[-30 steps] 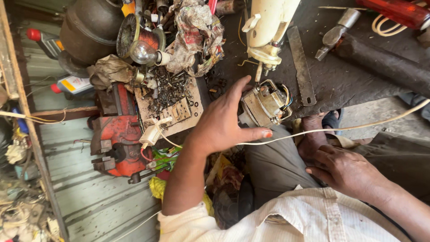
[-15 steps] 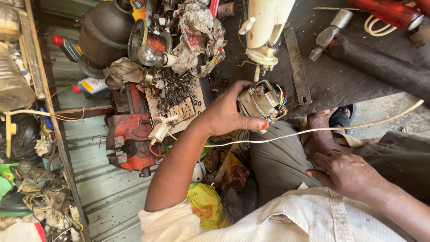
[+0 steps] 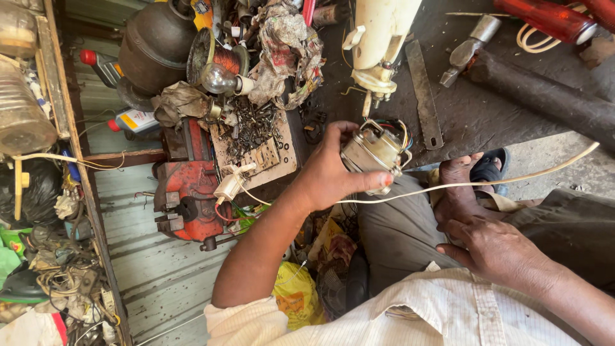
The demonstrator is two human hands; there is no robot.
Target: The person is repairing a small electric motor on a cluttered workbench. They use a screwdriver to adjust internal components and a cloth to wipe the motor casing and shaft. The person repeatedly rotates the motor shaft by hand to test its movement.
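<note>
My left hand (image 3: 330, 173) is closed around a small metal electric motor (image 3: 373, 151) with coloured wires on top, held just above my lap. The motor hangs below a cream appliance housing (image 3: 383, 38) that lies on the dark worktop (image 3: 474, 109). A thin white cable (image 3: 487, 183) runs from a white plug (image 3: 229, 186) past the motor and off to the right. My right hand (image 3: 493, 247) rests flat on my grey trouser leg and holds nothing. A foot in a dark sandal (image 3: 477, 172) sits just above it.
A red bench vice (image 3: 189, 192) and a board strewn with screws (image 3: 253, 134) lie left of the motor. A dark round tank (image 3: 154, 45), a bulb (image 3: 218, 78), rags, a metal file (image 3: 424, 93), a hammer (image 3: 471, 48) and a dark pipe (image 3: 544, 96) crowd the worktop.
My left hand has closed on the motor and drawn it away from the cream housing toward my lap. My right hand has stayed on my leg.
</note>
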